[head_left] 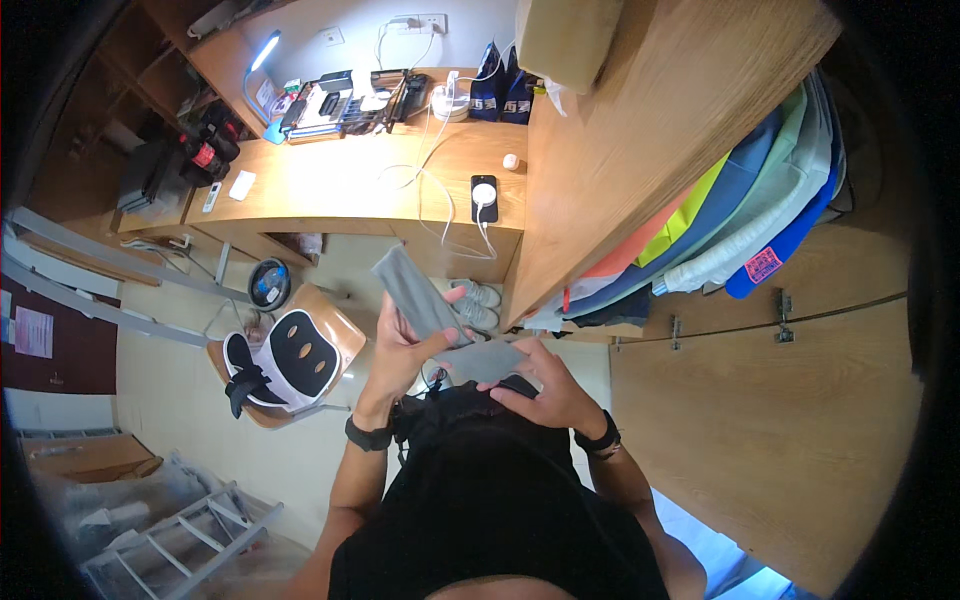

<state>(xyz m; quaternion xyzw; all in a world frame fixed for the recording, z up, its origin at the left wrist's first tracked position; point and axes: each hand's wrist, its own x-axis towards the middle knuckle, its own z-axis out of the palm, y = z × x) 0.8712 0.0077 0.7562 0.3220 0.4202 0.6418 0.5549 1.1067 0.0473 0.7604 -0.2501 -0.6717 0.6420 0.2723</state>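
Observation:
A soft grey sock-like cloth (412, 290) is in front of my body at waist height. My left hand (402, 350) is closed around one length of it, thumb on top, and this length points up and to the left. Another grey length (482, 362) runs toward my right hand (548, 388), which pinches its end between thumb and fingers. Whether the two lengths are one piece or two, I cannot tell. Dark bands circle both my wrists. Beyond the cloth, a pair of light grey sneakers (478, 303) stands on the floor.
Ahead is a wooden desk (330, 180) with a phone (484, 200), white cables and a lit lamp (263, 55). A chair (335, 320) bearing a white and black padded support (303, 352) stands left. Clothes (720, 200) hang in the wardrobe at right, above wooden doors (760, 420).

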